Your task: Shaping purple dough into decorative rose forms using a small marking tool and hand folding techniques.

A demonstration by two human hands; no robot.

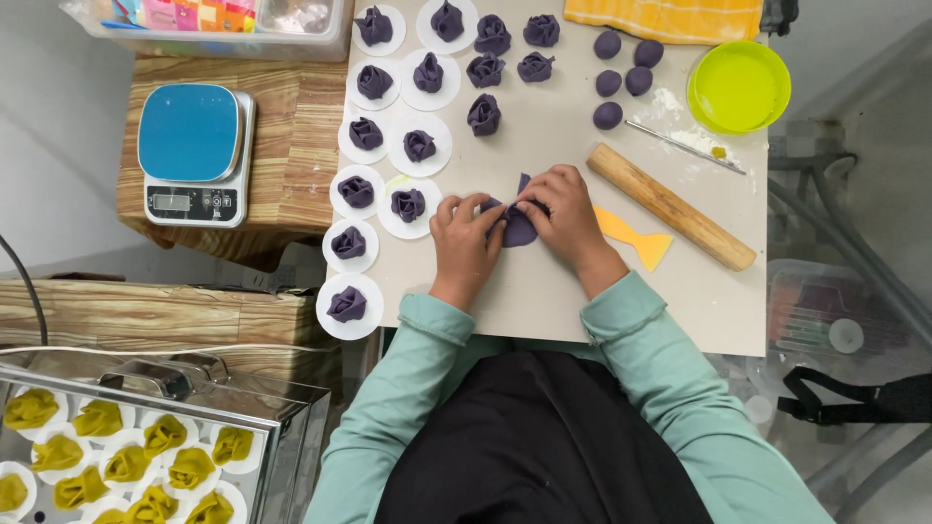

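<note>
- Pinching a flat purple dough piece (519, 228) at the counter's (544, 301) middle, left hand (466, 243) and right hand (563, 218) work together.
- Left fingers (488, 215) narrow, gripping its left edge.
- Right fingers (532, 199) curled, folding its upper flap.
- Wooden rolling pin (670, 206) lies near, right.

A pale work board (544, 301) carries purple dough roses (482, 114), dough balls (621, 68), a rolling pin (670, 206), a yellow scraper (636, 238) and a green bowl (739, 86).
</note>
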